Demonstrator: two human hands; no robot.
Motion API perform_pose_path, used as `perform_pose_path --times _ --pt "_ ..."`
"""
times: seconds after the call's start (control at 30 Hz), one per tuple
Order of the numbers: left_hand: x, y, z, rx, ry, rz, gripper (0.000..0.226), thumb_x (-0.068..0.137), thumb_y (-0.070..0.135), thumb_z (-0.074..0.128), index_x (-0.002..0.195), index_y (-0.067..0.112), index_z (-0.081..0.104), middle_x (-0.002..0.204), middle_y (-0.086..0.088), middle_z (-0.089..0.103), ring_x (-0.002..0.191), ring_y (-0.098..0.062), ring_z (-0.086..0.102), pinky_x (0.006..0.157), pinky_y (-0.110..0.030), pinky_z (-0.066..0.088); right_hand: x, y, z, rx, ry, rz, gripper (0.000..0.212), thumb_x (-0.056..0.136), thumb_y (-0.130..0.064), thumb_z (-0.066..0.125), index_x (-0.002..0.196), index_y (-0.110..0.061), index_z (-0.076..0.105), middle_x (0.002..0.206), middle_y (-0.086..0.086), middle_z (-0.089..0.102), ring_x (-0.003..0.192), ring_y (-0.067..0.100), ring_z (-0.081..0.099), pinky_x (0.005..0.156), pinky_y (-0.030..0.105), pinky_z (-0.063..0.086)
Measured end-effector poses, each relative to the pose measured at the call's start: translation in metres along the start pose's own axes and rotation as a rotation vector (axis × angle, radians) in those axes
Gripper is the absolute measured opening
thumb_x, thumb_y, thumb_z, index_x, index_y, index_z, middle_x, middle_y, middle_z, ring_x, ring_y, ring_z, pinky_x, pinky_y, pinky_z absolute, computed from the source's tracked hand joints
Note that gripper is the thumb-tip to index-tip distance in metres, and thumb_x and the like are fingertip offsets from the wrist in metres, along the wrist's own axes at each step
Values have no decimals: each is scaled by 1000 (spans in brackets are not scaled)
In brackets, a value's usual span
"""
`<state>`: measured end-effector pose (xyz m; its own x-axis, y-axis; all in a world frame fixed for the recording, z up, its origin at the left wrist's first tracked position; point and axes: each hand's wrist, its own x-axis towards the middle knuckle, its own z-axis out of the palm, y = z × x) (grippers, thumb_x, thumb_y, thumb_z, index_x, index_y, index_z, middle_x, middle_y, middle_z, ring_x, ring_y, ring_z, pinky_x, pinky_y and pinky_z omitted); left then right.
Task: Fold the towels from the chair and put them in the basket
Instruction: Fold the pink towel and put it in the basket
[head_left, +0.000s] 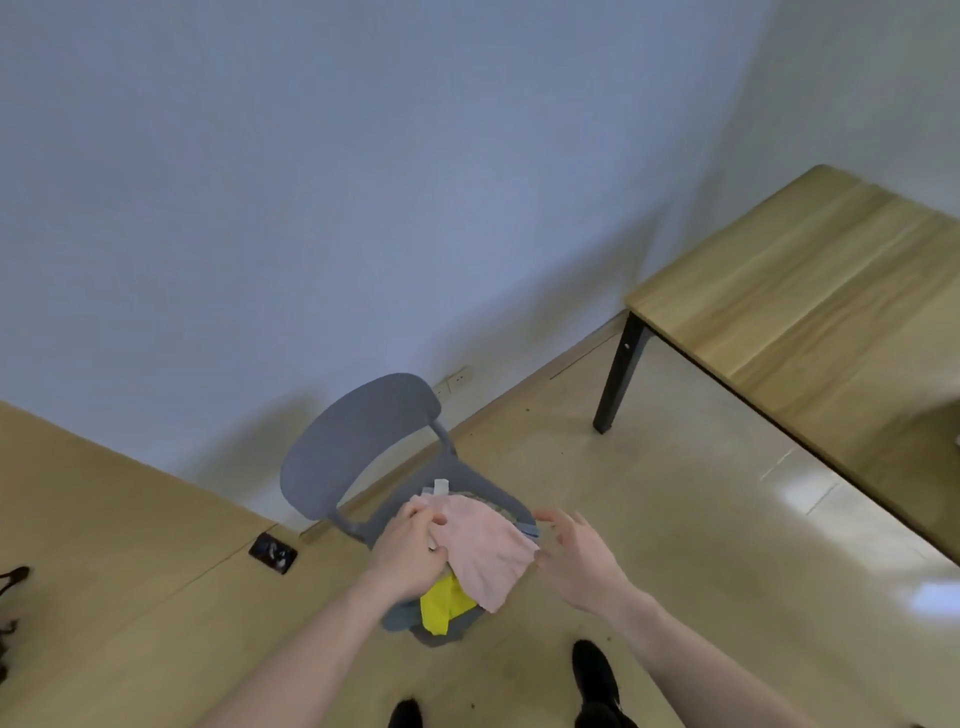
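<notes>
Now one grey chair (358, 447), one pink towel (488, 551) gripped by left hand (410, 556), one yellow towel (441, 605) beneath, right hand (582, 561) spread, empty

Towels (483, 551) lie heaped on the chair (363, 441); the table (810, 291) stands to its right, well apart.

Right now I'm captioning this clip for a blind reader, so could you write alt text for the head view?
A person's left hand grips a pink towel lying atop a pile on a grey chair, while the open right hand reaches toward it. A yellow towel shows beneath; a wooden table stands to the right.
</notes>
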<state>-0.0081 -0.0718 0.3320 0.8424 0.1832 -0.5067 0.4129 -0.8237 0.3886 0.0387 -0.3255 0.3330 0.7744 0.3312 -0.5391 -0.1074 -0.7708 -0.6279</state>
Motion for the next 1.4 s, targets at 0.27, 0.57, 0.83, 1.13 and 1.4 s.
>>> perform_pose_path --times 0.27,0.57,0.83,1.13,1.4 --pt "49 -82 15 95 -144 162 42 91 27 51 133 24 57 144 2 46 124 -25 52 100 -37 46 -3 -19 94 61 177 145 50 97 -19 61 146 -23 51 124 -10 48 129 20 55 94 25 43" --pt "105 -132 86 151 -75 295 37 88 29 49 124 28 57 139 7 45 121 -25 51 94 -38 47 55 29 155 127 237 163 49 96 -19 64 142 -31 51 129 -14 49 116 9 55 94 28 49" --pt "195 -172 200 263 48 465 46 84 20 49 128 31 59 140 11 46 133 -19 43 107 -36 34 149 113 222 162 336 5 37 97 -22 64 123 -45 53 111 -33 45 112 5 51 87 21 40" --pt "252 -202 250 132 271 618 6 74 35 50 77 34 45 86 17 45 92 -12 41 83 -31 31 252 190 290 -10 476 -163 35 93 -32 65 126 -41 61 126 -17 53 105 6 58 90 30 53" --pt "265 -214 272 10 407 798 8 71 36 52 77 32 50 83 16 49 92 -12 47 86 -30 35 287 213 315 -34 738 -354 8 89 -37 67 94 -39 61 96 -22 58 90 2 59 76 31 53"
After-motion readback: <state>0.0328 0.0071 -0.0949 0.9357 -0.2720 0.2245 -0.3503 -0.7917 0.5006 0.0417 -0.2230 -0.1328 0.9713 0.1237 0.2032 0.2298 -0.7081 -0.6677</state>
